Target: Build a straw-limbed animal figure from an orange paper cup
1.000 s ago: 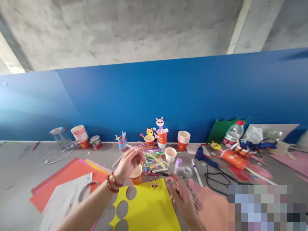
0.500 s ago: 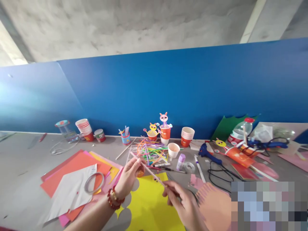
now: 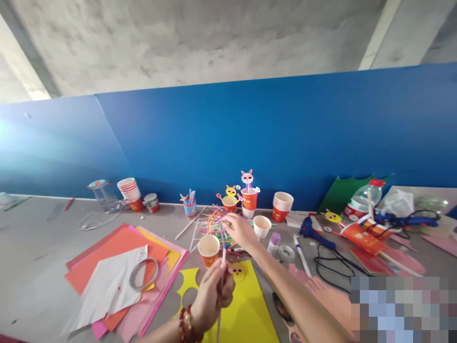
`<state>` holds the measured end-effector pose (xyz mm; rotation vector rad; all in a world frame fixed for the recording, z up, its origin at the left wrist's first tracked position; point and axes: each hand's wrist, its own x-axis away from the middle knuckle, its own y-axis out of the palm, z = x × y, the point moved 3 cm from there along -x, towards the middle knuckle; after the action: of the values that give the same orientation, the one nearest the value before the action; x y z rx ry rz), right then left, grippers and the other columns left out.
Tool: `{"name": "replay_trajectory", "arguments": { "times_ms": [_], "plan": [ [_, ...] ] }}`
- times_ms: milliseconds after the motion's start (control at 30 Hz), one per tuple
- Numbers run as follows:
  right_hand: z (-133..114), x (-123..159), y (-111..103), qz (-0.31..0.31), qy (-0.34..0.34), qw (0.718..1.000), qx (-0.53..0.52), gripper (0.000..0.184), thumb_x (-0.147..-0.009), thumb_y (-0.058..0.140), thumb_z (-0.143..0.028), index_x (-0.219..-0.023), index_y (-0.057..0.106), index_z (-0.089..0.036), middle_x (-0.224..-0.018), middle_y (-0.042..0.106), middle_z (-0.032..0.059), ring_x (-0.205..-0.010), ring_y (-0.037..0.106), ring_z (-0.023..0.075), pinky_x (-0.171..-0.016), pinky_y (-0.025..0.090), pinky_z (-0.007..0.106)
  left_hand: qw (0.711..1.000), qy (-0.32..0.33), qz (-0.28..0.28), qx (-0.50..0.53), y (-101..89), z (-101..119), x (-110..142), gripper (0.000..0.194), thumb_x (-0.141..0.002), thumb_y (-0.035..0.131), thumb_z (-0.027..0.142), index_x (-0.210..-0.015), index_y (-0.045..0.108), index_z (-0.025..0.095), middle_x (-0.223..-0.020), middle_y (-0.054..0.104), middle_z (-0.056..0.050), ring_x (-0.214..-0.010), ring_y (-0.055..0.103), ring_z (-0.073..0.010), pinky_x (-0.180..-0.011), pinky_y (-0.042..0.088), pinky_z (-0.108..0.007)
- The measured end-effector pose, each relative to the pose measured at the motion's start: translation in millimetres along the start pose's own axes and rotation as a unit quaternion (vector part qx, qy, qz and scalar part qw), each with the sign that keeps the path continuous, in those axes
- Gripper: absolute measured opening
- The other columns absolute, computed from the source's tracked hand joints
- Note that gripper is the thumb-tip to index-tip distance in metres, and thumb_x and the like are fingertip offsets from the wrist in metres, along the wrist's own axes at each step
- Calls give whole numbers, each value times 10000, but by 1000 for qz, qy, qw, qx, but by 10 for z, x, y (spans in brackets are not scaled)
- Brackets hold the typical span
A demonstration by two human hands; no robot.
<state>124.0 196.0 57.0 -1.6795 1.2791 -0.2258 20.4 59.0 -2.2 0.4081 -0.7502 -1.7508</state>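
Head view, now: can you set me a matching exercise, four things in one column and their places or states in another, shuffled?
1. Left hand
2. Right hand
3. Grey ring
4. Purple-capped stick

A. Lying partly on a white sheet
B. Bracelets at its wrist, a thin pale stick in its grip
C. Beside the clear tape roll
D. Fingertips out by the heap of coloured strips, wrist bare

Pairs: 1-B, 2-D, 3-A, 4-C
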Motion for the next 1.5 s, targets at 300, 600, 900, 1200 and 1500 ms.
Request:
{"name": "replay_trajectory", "arguments": {
  "times_ms": [300,600,900,1200,1500],
  "plan": [
    [44,-828,632,-145,-142,964,173,303,-980,607,-317,-1251,596,-181,-1268,619,92,-1050,650,231,-882,564,437,999,-19,-39,12,-199,-311,-174,354,-811,692,516,-766,525,207,-371,364,105,-297,113,-44,-279,116,-152],
    [206,-959,609,-184,-137,946,231,296,-983,603,-313,-1247,600,-179,-1266,620,94,-1052,649,231,-885,563,436,998,-11,-53,22,-209,-349,-203,330,-830,682,493,-763,541,203,-354,387,97,-270,128,-47,-261,142,-155],
    [319,-876,224,-125,4,983,138,306,-978,611,-319,-1247,597,-176,-1255,624,91,-1041,653,230,-874,567,435,998,-7,-54,23,-177,-327,-170,303,-865,654,465,-781,532,200,-397,383,96,-313,113,-40,-305,119,-151],
    [403,-351,-42,-22,98,991,-86,246,-995,563,-371,-1037,643,-142,-932,697,37,-783,679,166,-713,570,327,1000,-8,-8,-16,-117,-194,-84,388,-801,733,471,-766,443,215,-466,392,103,-368,141,-33,-355,94,-160],
    [-130,1159,-50,-26,137,927,-348,389,-913,563,-578,-933,565,-190,-684,658,-6,-587,628,145,-500,450,216,989,78,68,-106,28,212,-5,438,-725,803,495,-852,517,187,-566,410,113,-396,194,-3,-393,123,-165]
  ]
}}
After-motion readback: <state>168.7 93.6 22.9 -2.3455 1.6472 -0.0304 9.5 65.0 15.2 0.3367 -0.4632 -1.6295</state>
